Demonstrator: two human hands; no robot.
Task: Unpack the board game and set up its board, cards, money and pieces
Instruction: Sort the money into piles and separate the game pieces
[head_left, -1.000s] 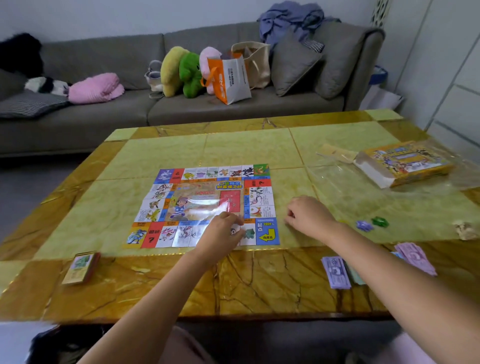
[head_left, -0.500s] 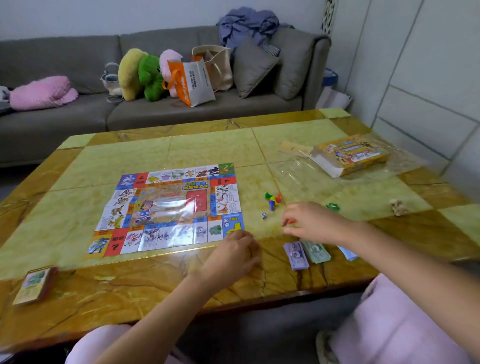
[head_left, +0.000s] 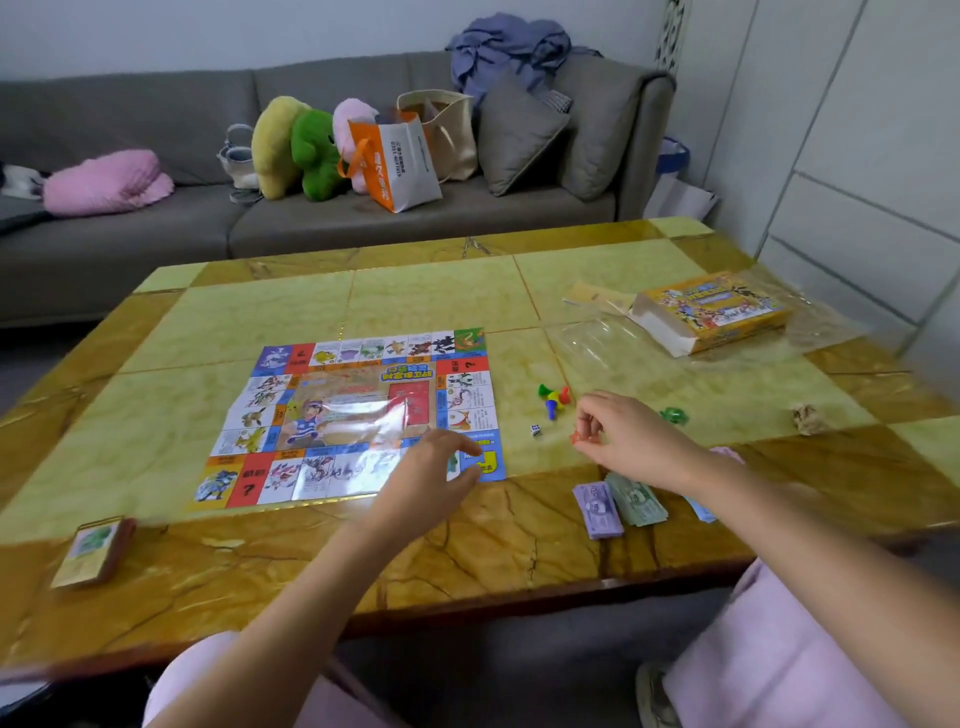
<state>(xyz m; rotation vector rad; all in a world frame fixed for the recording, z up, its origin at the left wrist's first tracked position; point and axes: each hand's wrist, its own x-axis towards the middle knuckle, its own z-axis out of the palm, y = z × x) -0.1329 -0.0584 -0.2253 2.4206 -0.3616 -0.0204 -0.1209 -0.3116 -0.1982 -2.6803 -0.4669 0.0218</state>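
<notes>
The paper game board (head_left: 358, 415) lies flat on the marble table (head_left: 441, 296). My left hand (head_left: 431, 478) hovers over the board's near right corner, fingers relaxed and holding nothing. To the right, my right hand (head_left: 631, 441) pinches a small red piece (head_left: 575, 439) just above the table. A cluster of coloured pawns (head_left: 553, 397) and a white die (head_left: 535, 429) sit right of the board. A small green piece (head_left: 674, 415) lies beyond my right hand. Stacks of play money (head_left: 618, 504) rest near the front edge. A card deck (head_left: 96, 551) sits at the near left.
The yellow game box (head_left: 711, 309) stands at the far right on clear plastic wrap (head_left: 597, 338). A crumpled scrap (head_left: 807, 419) lies near the right edge. A grey sofa (head_left: 156, 244) with cushions, plush toys and bags runs behind the table.
My left hand has risen from the table's front edge to the board's near right corner. My right hand has lifted slightly, with the small red piece now showing at its fingertips.
</notes>
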